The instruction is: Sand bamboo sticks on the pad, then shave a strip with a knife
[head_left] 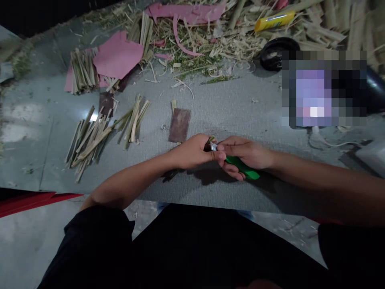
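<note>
Close to the table's front edge my two hands meet. My right hand (247, 153) is closed around a green-handled utility knife (252, 174), its metal tip pointing toward my left hand. My left hand (195, 151) is closed on a short greenish plant strip (211, 139), most of it hidden by the fingers; its thumb reaches the knife tip. Just beyond the left hand lies a brown sandpaper piece (179, 125) on top of another pale strip. Further left are loose piles of cut stalk strips (90, 140) and a smaller group of strips (136, 122).
Pink paper (118, 54) covers part of a stalk bundle (83, 72) at the back left. Shavings (207, 44) are heaped along the back, with a yellow glue tube (275, 21) and a black round dish (278, 52). A blurred-out device (314, 90) and white cable (326, 141) lie right.
</note>
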`<action>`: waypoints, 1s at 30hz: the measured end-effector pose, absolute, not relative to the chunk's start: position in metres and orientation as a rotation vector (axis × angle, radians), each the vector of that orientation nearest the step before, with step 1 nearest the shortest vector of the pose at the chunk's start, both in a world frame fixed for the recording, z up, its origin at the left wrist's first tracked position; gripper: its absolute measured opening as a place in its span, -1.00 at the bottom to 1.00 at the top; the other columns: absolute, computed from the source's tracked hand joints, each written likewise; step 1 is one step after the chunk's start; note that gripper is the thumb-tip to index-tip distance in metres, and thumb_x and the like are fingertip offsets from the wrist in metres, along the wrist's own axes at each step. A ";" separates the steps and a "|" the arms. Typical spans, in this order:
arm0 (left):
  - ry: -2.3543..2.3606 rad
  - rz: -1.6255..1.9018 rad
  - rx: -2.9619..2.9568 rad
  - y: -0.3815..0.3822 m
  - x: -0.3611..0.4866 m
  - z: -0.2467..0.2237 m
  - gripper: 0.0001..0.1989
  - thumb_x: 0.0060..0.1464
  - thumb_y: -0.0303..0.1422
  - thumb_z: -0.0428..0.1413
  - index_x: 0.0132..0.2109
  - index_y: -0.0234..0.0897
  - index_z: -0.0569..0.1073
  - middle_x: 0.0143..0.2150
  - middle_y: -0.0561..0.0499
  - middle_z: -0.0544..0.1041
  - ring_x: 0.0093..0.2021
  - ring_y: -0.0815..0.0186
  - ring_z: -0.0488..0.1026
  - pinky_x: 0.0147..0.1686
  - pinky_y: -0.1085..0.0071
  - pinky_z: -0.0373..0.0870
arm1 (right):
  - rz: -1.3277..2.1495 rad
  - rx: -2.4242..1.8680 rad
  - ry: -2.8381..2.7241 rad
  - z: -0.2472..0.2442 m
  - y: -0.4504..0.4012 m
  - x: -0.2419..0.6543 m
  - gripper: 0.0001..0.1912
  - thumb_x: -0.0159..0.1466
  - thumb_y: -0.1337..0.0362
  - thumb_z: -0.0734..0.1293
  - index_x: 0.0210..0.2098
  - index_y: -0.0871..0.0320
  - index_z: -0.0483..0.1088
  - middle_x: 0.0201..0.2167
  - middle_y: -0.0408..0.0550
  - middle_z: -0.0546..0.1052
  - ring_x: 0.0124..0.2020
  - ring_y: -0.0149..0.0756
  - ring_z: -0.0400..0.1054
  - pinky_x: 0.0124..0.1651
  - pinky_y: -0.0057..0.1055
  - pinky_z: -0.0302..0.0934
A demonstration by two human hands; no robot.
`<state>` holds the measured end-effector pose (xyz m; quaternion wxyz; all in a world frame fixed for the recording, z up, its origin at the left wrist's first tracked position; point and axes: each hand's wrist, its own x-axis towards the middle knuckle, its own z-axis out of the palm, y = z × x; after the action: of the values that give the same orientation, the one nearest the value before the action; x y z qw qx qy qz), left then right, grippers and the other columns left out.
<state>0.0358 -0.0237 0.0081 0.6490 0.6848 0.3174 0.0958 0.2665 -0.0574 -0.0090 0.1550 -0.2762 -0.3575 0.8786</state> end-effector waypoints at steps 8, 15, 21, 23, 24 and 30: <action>0.738 0.269 1.514 -0.023 0.039 0.004 -0.19 0.23 0.52 0.26 -0.36 -0.21 0.53 -0.38 0.06 0.51 -0.30 0.28 0.41 -0.19 0.31 0.30 | 2.315 -0.846 -1.050 -0.011 -0.066 0.258 -0.42 0.44 -0.26 0.61 -0.31 0.09 0.48 -0.63 -0.26 0.42 -0.68 -0.35 0.39 -0.66 -0.48 0.25; 0.869 0.278 1.563 -0.026 0.040 0.006 -0.22 0.34 0.47 0.19 -0.36 -0.19 0.45 -0.34 0.03 0.51 -0.24 0.26 0.45 -0.16 0.31 0.34 | 2.169 -0.904 -1.054 -0.015 -0.068 0.256 -0.40 0.49 -0.29 0.56 -0.30 0.07 0.43 -0.62 -0.26 0.41 -0.67 -0.34 0.39 -0.66 -0.47 0.25; 0.928 0.276 1.516 -0.027 0.037 0.005 -0.16 0.10 0.49 0.39 -0.39 -0.15 0.27 -0.40 0.14 0.23 -0.35 0.35 0.16 -0.33 0.33 0.07 | 2.296 -0.806 -1.075 -0.012 -0.064 0.261 -0.44 0.47 -0.21 0.61 -0.31 0.09 0.45 -0.62 -0.24 0.44 -0.67 -0.34 0.41 -0.67 -0.49 0.25; 0.899 0.255 1.513 -0.028 0.037 0.007 -0.18 0.10 0.50 0.39 -0.37 -0.16 0.32 -0.39 0.13 0.26 -0.34 0.34 0.17 -0.33 0.33 0.07 | 2.383 -0.785 -1.077 -0.011 -0.061 0.263 -0.44 0.47 -0.18 0.61 -0.32 0.07 0.41 -0.61 -0.24 0.45 -0.68 -0.34 0.42 -0.70 -0.50 0.21; 0.894 0.251 1.515 -0.029 0.037 0.008 -0.18 0.09 0.50 0.38 -0.36 -0.16 0.33 -0.39 0.13 0.27 -0.34 0.34 0.18 -0.33 0.32 0.07 | 2.425 -0.775 -1.068 -0.011 -0.059 0.264 -0.44 0.48 -0.18 0.61 -0.32 0.07 0.39 -0.61 -0.24 0.45 -0.68 -0.34 0.41 -0.71 -0.51 0.20; 0.924 0.219 1.565 -0.028 0.037 0.010 -0.18 0.12 0.51 0.35 -0.36 -0.16 0.34 -0.41 0.13 0.29 -0.34 0.33 0.20 -0.30 0.31 0.10 | 2.522 -0.770 -1.016 -0.012 -0.055 0.267 -0.46 0.45 -0.16 0.61 -0.33 0.05 0.38 -0.63 -0.26 0.44 -0.71 -0.35 0.37 -0.72 -0.51 0.19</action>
<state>0.0373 -0.0283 0.0098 0.6095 0.6778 0.4001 0.0949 0.2671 -0.0551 -0.0123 0.1569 -0.2692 -0.3551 0.8814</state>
